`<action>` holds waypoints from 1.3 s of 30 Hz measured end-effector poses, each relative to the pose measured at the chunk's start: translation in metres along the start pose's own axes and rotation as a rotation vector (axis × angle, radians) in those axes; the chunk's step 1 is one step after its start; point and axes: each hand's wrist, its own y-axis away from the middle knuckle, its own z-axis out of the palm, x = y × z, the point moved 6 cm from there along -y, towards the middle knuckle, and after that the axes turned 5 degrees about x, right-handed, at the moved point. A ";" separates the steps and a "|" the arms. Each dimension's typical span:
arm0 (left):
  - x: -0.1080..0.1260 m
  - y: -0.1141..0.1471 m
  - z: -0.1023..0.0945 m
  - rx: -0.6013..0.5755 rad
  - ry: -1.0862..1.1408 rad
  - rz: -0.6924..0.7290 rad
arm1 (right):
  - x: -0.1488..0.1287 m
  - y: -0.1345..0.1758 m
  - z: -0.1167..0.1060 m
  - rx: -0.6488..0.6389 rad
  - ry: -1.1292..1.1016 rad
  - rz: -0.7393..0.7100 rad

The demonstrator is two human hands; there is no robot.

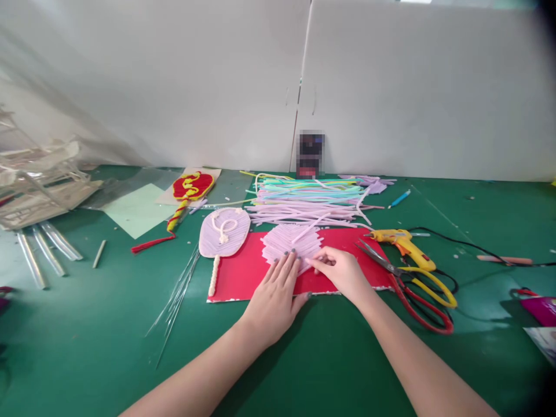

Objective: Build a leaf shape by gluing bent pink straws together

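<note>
A lilac panel of pipe cleaners [278,238] laid side by side rests on a red board [243,272]. My left hand [278,284] lies flat with fingers stretched over the panel's lower edge. At the panel's lower right, my right hand [339,266] pinches the end of a lilac pipe cleaner [308,262], mostly hidden by the fingers. One loose lilac pipe cleaner [304,231] lies slantwise across the panel's upper right. Left of it, a lilac fan [223,240] with a cream border and twisted handle overlaps the board's corner.
Behind the board lies a pile of colored pipe cleaners [304,202]. Scissors [417,295] and a yellow glue gun [403,243] with its cord are at right. Thin wires [176,301], a red-and-yellow fan [191,188] and clear tubes [47,249] lie at left.
</note>
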 end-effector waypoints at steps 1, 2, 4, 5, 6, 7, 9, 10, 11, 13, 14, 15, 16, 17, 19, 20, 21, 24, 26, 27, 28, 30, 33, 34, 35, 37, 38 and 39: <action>-0.001 0.000 0.002 -0.020 -0.011 0.000 | 0.000 0.000 -0.001 0.023 0.033 -0.016; -0.002 0.000 0.002 -0.036 -0.020 -0.003 | -0.001 -0.001 -0.002 0.046 0.069 -0.037; -0.004 -0.001 0.002 -0.060 -0.034 -0.006 | -0.002 -0.001 -0.004 0.090 0.129 -0.088; -0.004 -0.001 0.002 -0.070 -0.039 -0.004 | -0.003 -0.001 -0.005 0.107 0.148 -0.116; -0.005 -0.001 0.002 -0.076 -0.041 -0.002 | -0.003 -0.001 -0.005 0.124 0.161 -0.143; -0.005 -0.002 0.001 -0.080 -0.041 0.001 | -0.003 -0.001 -0.006 0.143 0.173 -0.171; -0.006 -0.003 0.001 -0.080 -0.034 0.005 | -0.003 0.000 -0.007 0.161 0.197 -0.219; -0.007 -0.003 0.001 -0.074 -0.027 0.007 | -0.003 0.001 -0.006 0.154 0.204 -0.236; -0.008 -0.004 0.001 -0.066 -0.018 0.009 | -0.002 0.001 -0.006 0.141 0.207 -0.245; -0.012 -0.006 0.001 -0.046 0.007 0.016 | 0.000 0.001 -0.005 0.113 0.203 -0.240; -0.013 -0.007 0.001 -0.035 0.022 0.021 | 0.002 0.001 -0.005 0.105 0.197 -0.231; -0.015 -0.008 0.001 -0.023 0.038 0.024 | 0.002 0.000 -0.005 0.103 0.191 -0.223; -0.017 -0.008 0.001 -0.010 0.055 0.026 | 0.003 0.000 -0.005 0.106 0.184 -0.217; -0.018 -0.009 0.000 0.003 0.071 0.027 | 0.003 0.000 -0.005 0.110 0.179 -0.215; -0.020 -0.010 -0.001 0.027 0.095 0.028 | 0.002 0.000 -0.005 0.121 0.171 -0.225; -0.021 -0.010 -0.001 0.035 0.101 0.026 | 0.001 0.000 -0.005 0.125 0.169 -0.234; -0.021 -0.010 -0.001 0.042 0.105 0.022 | 0.000 0.000 -0.005 0.126 0.167 -0.245; -0.020 -0.010 -0.002 0.062 0.116 0.015 | -0.002 0.001 -0.005 0.137 0.173 -0.272; -0.019 -0.010 -0.003 0.073 0.121 0.013 | -0.004 0.001 -0.005 0.144 0.182 -0.283; -0.019 -0.010 -0.003 0.077 0.122 0.013 | -0.005 0.001 -0.004 0.145 0.186 -0.288; -0.019 -0.010 -0.002 0.079 0.122 0.013 | -0.006 0.002 -0.004 0.150 0.189 -0.292; -0.019 -0.010 -0.003 0.082 0.124 0.013 | -0.008 0.003 -0.005 0.173 0.186 -0.295; -0.019 -0.010 -0.005 0.090 0.150 0.002 | -0.011 0.005 -0.012 0.256 0.141 -0.265; -0.020 -0.010 -0.007 0.093 0.171 -0.010 | -0.011 0.005 -0.015 0.293 0.112 -0.240; -0.020 -0.010 -0.009 0.099 0.196 -0.026 | -0.011 0.005 -0.018 0.330 0.080 -0.209; -0.024 -0.011 -0.013 0.124 0.251 -0.074 | -0.007 0.004 -0.025 0.396 0.012 -0.139; -0.026 -0.011 -0.016 0.146 0.277 -0.098 | -0.005 0.003 -0.027 0.419 -0.021 -0.108; -0.029 -0.011 -0.019 0.173 0.300 -0.122 | -0.002 0.002 -0.029 0.432 -0.052 -0.081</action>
